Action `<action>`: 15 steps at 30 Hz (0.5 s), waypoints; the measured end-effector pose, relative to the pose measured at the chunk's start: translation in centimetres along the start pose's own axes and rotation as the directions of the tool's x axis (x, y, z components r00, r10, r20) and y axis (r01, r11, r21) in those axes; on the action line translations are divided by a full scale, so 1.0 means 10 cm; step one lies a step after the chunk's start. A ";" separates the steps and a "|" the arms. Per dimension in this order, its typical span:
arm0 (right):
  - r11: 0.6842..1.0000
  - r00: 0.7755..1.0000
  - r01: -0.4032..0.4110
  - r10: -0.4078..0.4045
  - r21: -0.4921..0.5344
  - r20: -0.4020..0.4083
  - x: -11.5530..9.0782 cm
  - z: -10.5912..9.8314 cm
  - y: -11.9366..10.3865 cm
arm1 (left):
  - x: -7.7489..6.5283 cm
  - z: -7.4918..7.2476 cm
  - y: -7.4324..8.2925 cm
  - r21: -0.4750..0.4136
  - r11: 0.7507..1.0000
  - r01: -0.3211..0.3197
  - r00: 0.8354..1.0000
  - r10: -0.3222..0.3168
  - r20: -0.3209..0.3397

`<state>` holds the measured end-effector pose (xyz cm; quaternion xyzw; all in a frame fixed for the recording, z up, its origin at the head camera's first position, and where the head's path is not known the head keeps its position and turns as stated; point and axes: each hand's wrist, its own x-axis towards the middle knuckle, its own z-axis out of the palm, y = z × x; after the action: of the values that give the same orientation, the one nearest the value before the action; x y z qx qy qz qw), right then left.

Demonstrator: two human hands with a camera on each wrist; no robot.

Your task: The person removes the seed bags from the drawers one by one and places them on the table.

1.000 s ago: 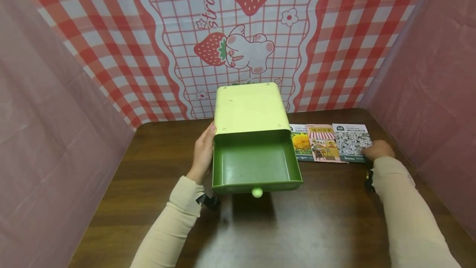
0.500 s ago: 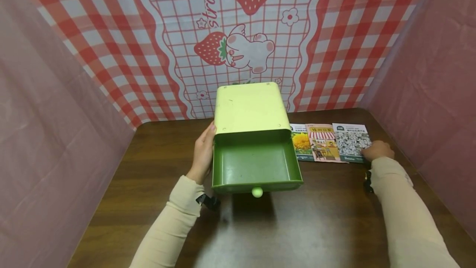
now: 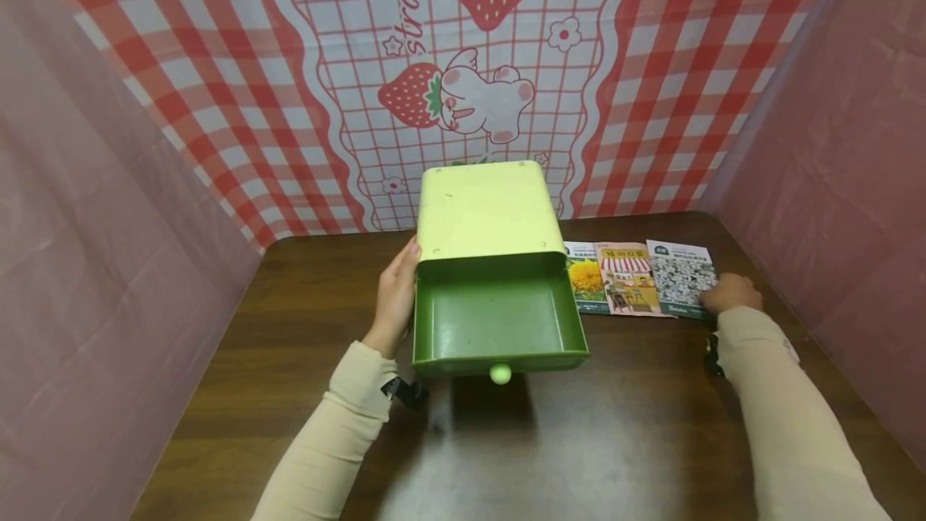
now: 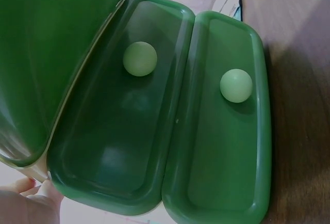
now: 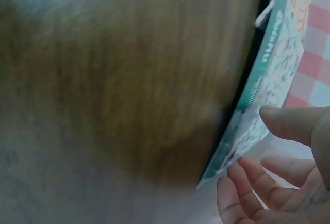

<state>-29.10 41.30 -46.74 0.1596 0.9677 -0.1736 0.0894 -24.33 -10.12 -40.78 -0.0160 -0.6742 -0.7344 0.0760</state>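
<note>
A small drawer cabinet (image 3: 488, 207) with a pale yellow-green shell stands mid-table, its green top drawer (image 3: 499, 320) pulled out with nothing inside. My left hand (image 3: 394, 296) rests against the cabinet's left side, fingers fairly straight. Below the pulled-out drawer, the left wrist view has two closed drawers (image 4: 113, 126) with round pale knobs. At the right, my right hand (image 3: 732, 293) pinches the lower right edge of a seed packet (image 3: 682, 273) printed with white flowers. In the right wrist view, the thumb (image 5: 283, 121) lies over the packet's face and the other fingers are underneath.
Left of that packet lie a pink packet (image 3: 628, 276) with a shop picture and a yellow-flower packet (image 3: 586, 276) partly behind the cabinet. A checked strawberry cloth (image 3: 325, 103) backs the wooden table (image 3: 304, 296). Pink curtains (image 3: 825, 183) flank both sides.
The white-flower packet has shifted slightly left and tilted, its lower edge swinging toward the pink packet, as my right hand moves slightly left with it. My left hand and the cabinet stay put.
</note>
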 end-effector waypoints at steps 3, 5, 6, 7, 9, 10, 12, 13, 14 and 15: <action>0.999 0.999 0.018 -0.017 0.029 -0.035 -0.01 -0.01 -0.04 | 0.00 0.00 0.00 0.002 1.000 0.005 1.000 -0.005 0.000; 0.997 0.998 0.026 -0.022 0.068 -0.056 -0.03 -0.03 -0.11 | 0.00 0.00 0.00 -0.001 1.000 0.013 1.000 -0.013 0.001; 0.995 0.997 0.041 -0.034 0.087 -0.072 -0.05 -0.04 -0.14 | 0.00 0.00 0.00 -0.004 1.000 0.017 1.000 -0.017 0.002; 0.993 0.995 0.059 -0.050 0.105 -0.090 -0.07 -0.05 -0.19 | 0.00 0.00 0.00 -0.005 1.000 0.022 1.000 -0.022 0.001; 0.984 0.989 0.104 -0.086 0.143 -0.123 -0.12 -0.08 -0.29 | 0.00 0.00 0.00 -0.009 1.000 0.029 1.000 -0.029 0.002; 0.979 0.985 0.125 -0.102 0.163 -0.139 -0.15 -0.09 -0.35 | 0.00 0.00 0.00 -0.006 1.000 0.029 1.000 -0.029 0.000; 0.963 0.971 0.192 -0.158 0.192 -0.177 -0.20 -0.12 -0.45 | 0.00 0.00 0.00 -0.006 1.000 0.024 1.000 -0.024 -0.001; 0.953 0.965 0.220 -0.181 0.207 -0.189 -0.23 -0.13 -0.51 | 0.00 0.00 0.00 -0.006 1.000 0.022 1.000 -0.022 -0.002; 0.943 0.960 0.243 -0.199 0.229 -0.197 -0.26 -0.15 -0.56 | 0.00 0.00 0.00 -0.005 1.000 0.017 1.000 -0.017 -0.002; 0.931 0.954 0.267 -0.219 0.247 -0.206 -0.28 -0.16 -0.61 | 0.00 0.00 0.00 -0.004 1.000 0.013 1.000 -0.013 -0.001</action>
<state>-28.72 35.66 -42.70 0.0636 0.9510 -0.2999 -0.0407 -24.36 -10.17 -40.76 -0.0115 -0.6728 -0.7363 0.0713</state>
